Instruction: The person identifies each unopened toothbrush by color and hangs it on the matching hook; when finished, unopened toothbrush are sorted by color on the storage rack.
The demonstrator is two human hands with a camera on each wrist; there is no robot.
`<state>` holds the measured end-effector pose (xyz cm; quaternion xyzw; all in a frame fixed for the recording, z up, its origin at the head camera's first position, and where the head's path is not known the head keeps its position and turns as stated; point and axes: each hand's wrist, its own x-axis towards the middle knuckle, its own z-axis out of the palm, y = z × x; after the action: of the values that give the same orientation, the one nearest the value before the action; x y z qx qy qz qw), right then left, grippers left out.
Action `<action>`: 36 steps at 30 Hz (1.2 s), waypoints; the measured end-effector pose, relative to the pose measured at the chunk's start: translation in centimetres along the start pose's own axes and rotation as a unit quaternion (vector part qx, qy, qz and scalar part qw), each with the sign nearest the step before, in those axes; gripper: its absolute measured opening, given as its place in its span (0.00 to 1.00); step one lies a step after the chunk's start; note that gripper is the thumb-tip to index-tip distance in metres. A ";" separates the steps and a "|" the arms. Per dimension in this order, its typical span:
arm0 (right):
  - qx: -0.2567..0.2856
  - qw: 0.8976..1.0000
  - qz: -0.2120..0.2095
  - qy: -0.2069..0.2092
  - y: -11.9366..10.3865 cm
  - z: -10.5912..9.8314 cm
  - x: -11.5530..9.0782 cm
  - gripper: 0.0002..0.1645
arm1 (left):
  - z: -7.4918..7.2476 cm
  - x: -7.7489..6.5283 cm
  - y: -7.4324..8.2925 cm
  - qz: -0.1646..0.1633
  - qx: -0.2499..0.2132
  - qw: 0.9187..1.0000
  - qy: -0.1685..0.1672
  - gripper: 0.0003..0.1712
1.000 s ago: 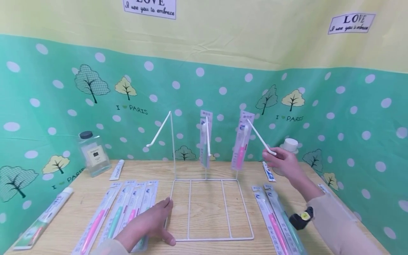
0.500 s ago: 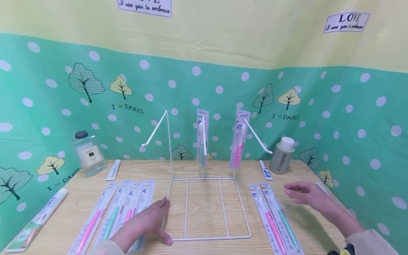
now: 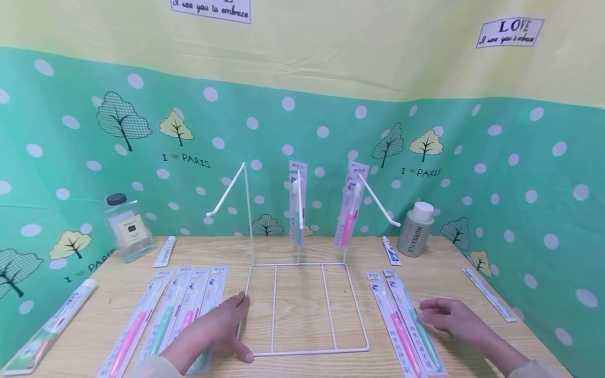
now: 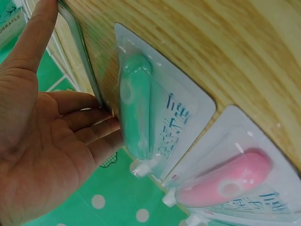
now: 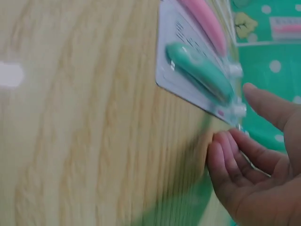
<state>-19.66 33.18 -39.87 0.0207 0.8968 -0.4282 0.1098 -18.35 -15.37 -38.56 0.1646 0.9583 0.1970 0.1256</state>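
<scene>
A white wire display rack (image 3: 309,353) stands on the wooden table. My left hand (image 3: 221,323) rests at the left rail of its base, thumb spread toward the front corner, fingers fairly straight. Packaged toothbrushes hang from the rack: a green one (image 3: 295,210) on the middle hook, a pink one (image 3: 348,215) on the right hook; the left hook is bare. Two more packs lie right of the base, one pink (image 3: 397,325), one green (image 3: 427,346). My right hand (image 3: 449,315) is just beside the green pack, fingers loosely bent, thumb apart, nothing held.
Several toothbrush packs (image 3: 129,336) lie left of the rack, partly under my left forearm. Around them are a toothpaste tube (image 3: 54,325), a glass bottle (image 3: 129,231) and a small tube (image 3: 164,252). A grey bottle (image 3: 416,231), another small tube (image 3: 391,251) and a narrow pack (image 3: 489,294) sit on the right.
My right hand has left the tip of the right hook and come down and toward me, then left to the green pack. My left hand has stayed at the rack base.
</scene>
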 end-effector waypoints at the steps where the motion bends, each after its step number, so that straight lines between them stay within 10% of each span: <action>1: -0.017 1.000 0.004 0.008 -0.1 0.2 0.1 0.37 | 0.0 0.0 0.0 0.002 0.001 1.000 0.000 0.72; 14: -0.130 0.989 0.033 0.062 -2.5 2.3 0.6 0.42 | 0.0 -0.1 -0.1 0.010 0.009 1.000 0.002 0.72; 36: -0.039 0.996 0.073 0.021 -0.7 0.4 1.2 0.41 | -0.1 -0.1 -0.1 0.007 0.004 1.000 0.002 0.73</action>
<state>-20.81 32.32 -39.83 0.0909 0.9108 -0.3835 0.1228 -18.33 -15.47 -38.53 0.1714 0.9582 0.1942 0.1212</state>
